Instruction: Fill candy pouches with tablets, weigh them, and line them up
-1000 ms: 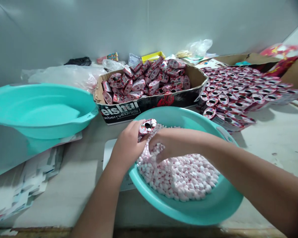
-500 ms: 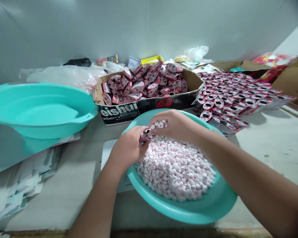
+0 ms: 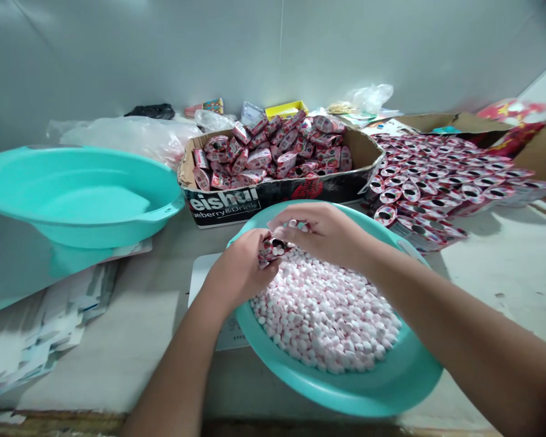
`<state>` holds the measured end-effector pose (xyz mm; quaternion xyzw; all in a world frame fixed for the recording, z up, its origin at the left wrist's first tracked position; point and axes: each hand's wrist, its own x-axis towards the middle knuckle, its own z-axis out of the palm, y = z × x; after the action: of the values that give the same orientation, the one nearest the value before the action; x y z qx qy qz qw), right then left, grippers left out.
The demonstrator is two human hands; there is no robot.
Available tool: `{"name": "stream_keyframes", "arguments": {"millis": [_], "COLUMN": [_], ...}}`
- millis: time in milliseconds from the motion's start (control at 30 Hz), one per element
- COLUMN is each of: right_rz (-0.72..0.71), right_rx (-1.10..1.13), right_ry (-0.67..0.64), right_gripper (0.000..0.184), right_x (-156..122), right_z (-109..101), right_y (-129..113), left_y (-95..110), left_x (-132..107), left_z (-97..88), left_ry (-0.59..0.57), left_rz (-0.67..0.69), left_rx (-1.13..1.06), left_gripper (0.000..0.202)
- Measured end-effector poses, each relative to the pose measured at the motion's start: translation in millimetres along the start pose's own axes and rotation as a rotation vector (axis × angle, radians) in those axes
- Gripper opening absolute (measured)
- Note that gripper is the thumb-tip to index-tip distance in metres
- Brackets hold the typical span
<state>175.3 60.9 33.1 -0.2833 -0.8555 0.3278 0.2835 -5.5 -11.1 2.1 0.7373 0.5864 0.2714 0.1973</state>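
Note:
My left hand (image 3: 239, 267) is wrapped round a small red-and-pink printed candy pack (image 3: 268, 252), its dark round hole facing up with white candies at the opening. Right beside that hole, my right hand (image 3: 323, 230) is closed on several small candies (image 3: 300, 226), thumb and fingers at the pack's mouth. Both hands are over the left far part of a turquoise basin (image 3: 368, 403), which holds a heap of pale pink and white candies (image 3: 323, 315). Part of the pack is hidden by my left fingers.
Behind the basin stands a cut-down carton (image 3: 273, 200) full of printed packs (image 3: 259, 158). At right, many packs with round holes (image 3: 437, 188) stand in rows. Another turquoise basin (image 3: 73, 182) is at left, above stacked flat card pieces (image 3: 68, 315). Plastic bags (image 3: 127, 136) lie along the wall.
White candies now show in the pack's hole, which was dark before. My right hand's fingers have shifted slightly over the opening, with fewer candies visible in them. The view has shifted slightly.

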Motion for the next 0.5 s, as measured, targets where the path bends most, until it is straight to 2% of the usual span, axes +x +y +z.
{"name": "stream_keyframes", "arguments": {"millis": [100, 200, 267, 333, 400, 500], "right_rz": [-0.029, -0.005, 0.029, 0.060, 0.066, 0.028], "right_rx": [0.011, -0.078, -0.170, -0.232, -0.253, -0.250], "right_ry": [0.093, 0.189, 0.159, 0.065, -0.011, -0.037], "right_gripper": [0.037, 0.033, 0.027, 0.020, 0.016, 0.017], "right_x": [-2, -2, 0, 2, 3, 3], "right_z": [-2, -8, -11, -12, -13, -11], "right_y": [2, 11, 19, 24, 26, 23], "left_y": [-2, -4, -4, -4, -3, -3], "left_x": [1, 1, 1, 1, 1, 1], "left_z": [1.6, 2.2, 2.7, 3.4, 4.0, 4.4], "left_ry": [0.047, 0.102, 0.150, 0.185, 0.178, 0.164], "left_rz": [0.000, 0.072, 0.084, 0.047, 0.012, -0.007], "left_rx": [-0.006, -0.060, -0.085, -0.090, -0.087, -0.080], "left_gripper": [0.023, 0.027, 0.028, 0.028, 0.029, 0.028]}}
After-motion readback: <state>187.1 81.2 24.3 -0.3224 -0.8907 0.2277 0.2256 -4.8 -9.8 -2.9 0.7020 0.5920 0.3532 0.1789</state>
